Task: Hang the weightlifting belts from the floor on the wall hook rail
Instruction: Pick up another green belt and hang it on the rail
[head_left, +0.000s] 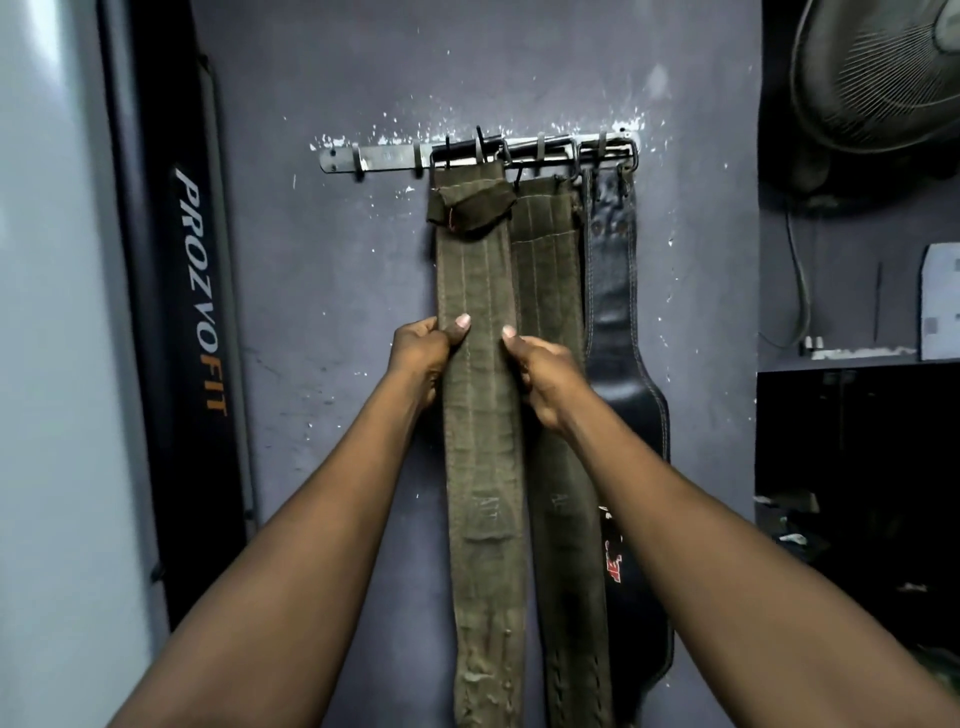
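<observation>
The olive belt (480, 415) hangs lengthwise straight down from the hook rail (384, 156), buckle end up. The left hand (421, 353) pinches its left edge, thumb across the front; the right hand (540, 374) grips its right edge the same way. Just right of those fingers hang a second olive belt (550, 260) and a black leather belt (613, 291).

Just two bare forearms coming in from the bottom corners, no sleeves, watch, rings or gloves anywhere you can see, left hand (421, 353) and right hand (545, 376) both plain, with short, pale nails showing on the thumbs and the fingers (461, 323) otherwise unadorned.
</observation>
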